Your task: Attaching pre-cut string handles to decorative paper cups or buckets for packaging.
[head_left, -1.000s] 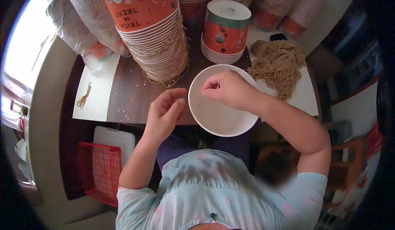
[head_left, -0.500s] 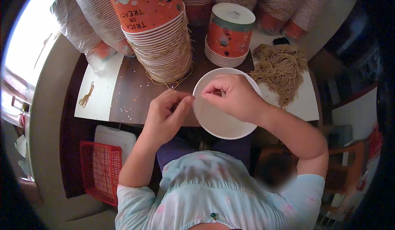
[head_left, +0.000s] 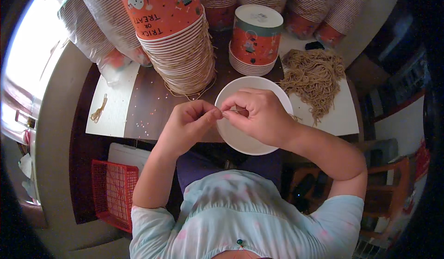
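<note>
A white paper bucket sits at the table's near edge with its open mouth up. Over its rim my left hand and my right hand meet, thumbs and forefingers pinched close together. A thin tan cord shows between the right fingertips and runs to the left ones; its end at the left pinch is hidden. A short piece of similar cord sticks out beside my right wrist, over the bucket's right rim. A heap of tan cords lies to the right.
A tall, leaning stack of orange printed buckets with cords hanging around it stands left of centre. Behind the white bucket is a shorter upside-down stack. More wrapped stacks line the back. A small cord bundle lies at left; a red basket stands below.
My right hand has moved slightly left and down, so its fingertips now touch or nearly touch my left fingertips. A cord piece now shows by my right wrist.
</note>
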Tool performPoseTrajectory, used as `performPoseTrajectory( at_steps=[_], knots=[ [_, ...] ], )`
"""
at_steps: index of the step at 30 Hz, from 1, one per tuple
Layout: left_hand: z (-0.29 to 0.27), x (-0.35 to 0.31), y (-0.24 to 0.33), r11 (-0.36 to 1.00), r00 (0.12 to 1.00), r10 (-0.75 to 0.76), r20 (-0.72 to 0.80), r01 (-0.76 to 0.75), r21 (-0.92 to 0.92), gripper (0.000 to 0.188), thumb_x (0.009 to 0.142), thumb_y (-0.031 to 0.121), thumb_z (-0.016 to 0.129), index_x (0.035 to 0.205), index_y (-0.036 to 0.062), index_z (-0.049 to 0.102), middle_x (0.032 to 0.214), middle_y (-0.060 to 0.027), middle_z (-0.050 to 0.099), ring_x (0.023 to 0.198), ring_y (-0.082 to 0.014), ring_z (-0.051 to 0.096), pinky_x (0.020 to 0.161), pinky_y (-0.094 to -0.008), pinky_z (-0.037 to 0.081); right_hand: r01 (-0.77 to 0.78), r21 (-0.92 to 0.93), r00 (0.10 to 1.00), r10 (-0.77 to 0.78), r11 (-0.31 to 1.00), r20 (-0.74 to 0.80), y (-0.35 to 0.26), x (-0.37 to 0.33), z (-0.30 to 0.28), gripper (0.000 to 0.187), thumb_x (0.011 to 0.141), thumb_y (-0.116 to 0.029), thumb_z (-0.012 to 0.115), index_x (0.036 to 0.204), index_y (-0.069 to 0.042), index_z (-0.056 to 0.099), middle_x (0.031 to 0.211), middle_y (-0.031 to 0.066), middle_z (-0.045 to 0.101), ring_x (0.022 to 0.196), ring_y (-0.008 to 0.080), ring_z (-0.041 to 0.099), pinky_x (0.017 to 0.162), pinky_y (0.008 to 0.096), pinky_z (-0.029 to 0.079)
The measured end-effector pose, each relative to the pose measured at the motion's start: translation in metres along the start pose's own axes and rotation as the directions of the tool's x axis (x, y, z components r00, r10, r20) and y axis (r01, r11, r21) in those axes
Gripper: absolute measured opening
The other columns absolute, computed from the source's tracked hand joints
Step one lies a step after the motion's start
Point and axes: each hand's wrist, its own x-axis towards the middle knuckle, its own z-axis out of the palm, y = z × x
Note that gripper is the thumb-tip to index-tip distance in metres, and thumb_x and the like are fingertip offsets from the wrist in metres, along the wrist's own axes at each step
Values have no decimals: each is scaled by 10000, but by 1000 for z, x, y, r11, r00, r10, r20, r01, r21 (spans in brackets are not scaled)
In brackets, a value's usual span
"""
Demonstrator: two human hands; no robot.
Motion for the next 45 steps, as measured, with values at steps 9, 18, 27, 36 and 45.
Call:
performPoseTrajectory(
  at_steps=[9,18,27,36,45],
  knots=[
    [3,-1,2,981,998,44,-47,-34,189,135,823,85,649,895,-29,641,807,-16,624,697,-41,519,595,-194,428,60,-144,998,-56,988,34,5,-2,1,94,773,-96,629,834,-24,636,701,85,616,608,151,593,559,289,461],
    [-10,7,-24,855,942,270,-202,-138,501,155,784,60,655,925,-4,663,786,-62,604,629,-92,511,573,-224,425,-309,-15,930,306,951,202,32,13,10,138,771,-132,614,824,-10,652,752,107,666,701,184,640,640,308,488],
    [-13,12,-39,875,960,244,-138,-157,457,160,802,58,635,948,0,664,756,-62,611,614,-90,495,562,-238,422,-308,-33,929,308,951,204,30,18,12,130,777,-114,603,823,-3,652,747,101,662,686,173,632,631,308,488],
    [-8,11,-37,898,960,250,-125,-181,401,175,800,42,628,964,-13,656,759,-92,624,650,-105,553,592,-242,450,-289,-40,931,291,957,219,30,20,16,121,775,-108,606,820,-9,659,726,102,657,669,170,628,622,310,485],
    [-10,13,-31,851,971,237,-32,-191,489,201,774,12,620,966,-38,645,836,-185,663,736,-228,662,656,-302,503,-322,97,923,289,942,254,31,20,15,127,796,-119,611,822,-5,659,717,66,654,653,120,598,613,285,475]
  ],
)
